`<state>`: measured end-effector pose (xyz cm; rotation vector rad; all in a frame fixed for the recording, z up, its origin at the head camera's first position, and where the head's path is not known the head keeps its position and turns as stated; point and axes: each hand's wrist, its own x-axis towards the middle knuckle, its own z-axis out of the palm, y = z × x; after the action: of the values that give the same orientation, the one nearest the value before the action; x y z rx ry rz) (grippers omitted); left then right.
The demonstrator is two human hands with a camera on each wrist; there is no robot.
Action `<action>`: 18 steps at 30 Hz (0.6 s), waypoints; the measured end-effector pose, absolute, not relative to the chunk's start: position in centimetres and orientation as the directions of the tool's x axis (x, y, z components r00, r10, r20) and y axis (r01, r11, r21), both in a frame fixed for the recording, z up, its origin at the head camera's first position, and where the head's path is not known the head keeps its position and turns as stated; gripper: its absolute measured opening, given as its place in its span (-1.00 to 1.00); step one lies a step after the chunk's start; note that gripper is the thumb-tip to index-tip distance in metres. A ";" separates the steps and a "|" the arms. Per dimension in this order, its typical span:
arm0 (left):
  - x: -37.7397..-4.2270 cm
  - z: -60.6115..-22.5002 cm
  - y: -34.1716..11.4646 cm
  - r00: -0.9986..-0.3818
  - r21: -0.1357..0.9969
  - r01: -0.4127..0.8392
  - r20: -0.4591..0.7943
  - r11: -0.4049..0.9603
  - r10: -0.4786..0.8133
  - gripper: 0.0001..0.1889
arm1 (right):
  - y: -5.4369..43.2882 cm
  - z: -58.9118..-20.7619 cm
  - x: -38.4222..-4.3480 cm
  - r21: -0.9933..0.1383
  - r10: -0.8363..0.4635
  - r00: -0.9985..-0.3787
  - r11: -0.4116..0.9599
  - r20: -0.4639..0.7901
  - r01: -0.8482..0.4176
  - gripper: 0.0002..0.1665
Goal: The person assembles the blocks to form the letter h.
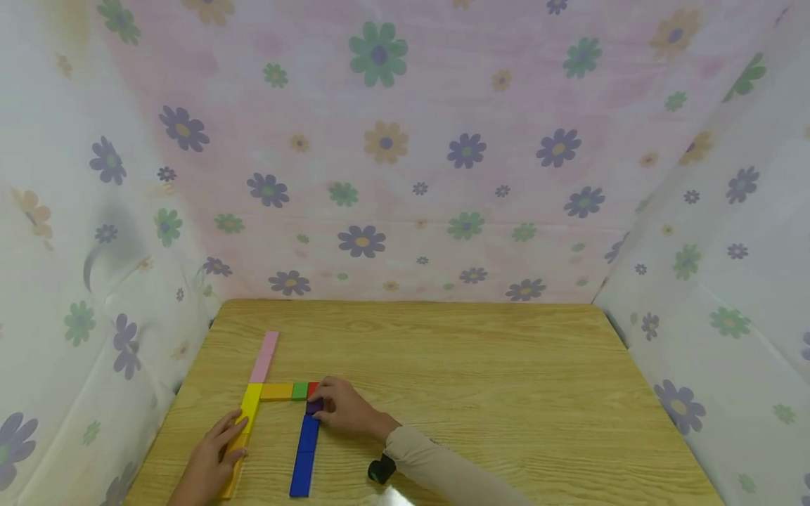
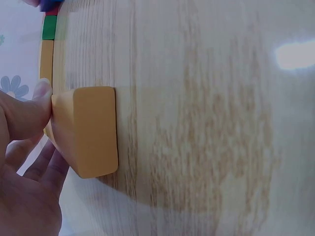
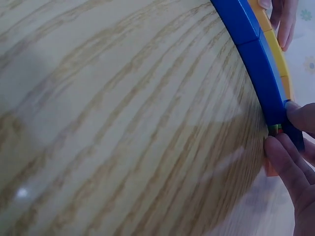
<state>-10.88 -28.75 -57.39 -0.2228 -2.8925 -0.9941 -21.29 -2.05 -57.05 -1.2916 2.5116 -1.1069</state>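
Note:
My left hand (image 1: 209, 453) rests on a lengthwise row of a yellow block (image 1: 251, 404) and an orange block (image 2: 96, 132), its fingers lying across the blocks. With thumb and fingers, my right hand (image 1: 348, 407) pinches a small dark blue block (image 1: 314, 406). That block sits between a red block (image 1: 313, 388), partly hidden by the fingers, and a line of blue blocks (image 1: 305, 453). Left of the red one come a green block (image 1: 300, 391) and another orange block (image 1: 277, 391), reaching the yellow block. Pink blocks (image 1: 264, 357) extend the left row toward the back.
The blocks lie on the left part of a wood-grain table (image 1: 493, 393). Flowered cloth (image 1: 430, 211) hangs behind it and on both sides. A black object (image 1: 382, 469) sits at the right wrist, beside the beige sleeve (image 1: 443, 464).

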 end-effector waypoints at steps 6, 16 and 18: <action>-10.9 -57.5 -28.8 -0.986 0.610 0.165 0.128 0.775 0.110 -0.49 | -2.0 -57.3 -21.1 -0.645 -0.754 -0.620 0.365 0.218 -0.671 -0.77; -10.9 -57.4 -28.7 -0.986 0.618 0.164 0.130 0.769 0.106 -0.49 | -1.6 -57.1 -19.3 -0.492 -0.811 -0.564 0.433 0.153 -0.755 -0.48; -10.9 -57.4 -28.7 -0.986 0.617 0.160 0.129 0.771 0.102 -0.49 | -1.6 -57.3 -19.1 -0.499 -0.821 -0.556 0.429 0.133 -0.753 -0.45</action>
<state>-10.87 -28.68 -57.40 -0.2136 -2.8732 -1.0129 -19.11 -1.61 -57.26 -1.4085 2.5434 -0.7845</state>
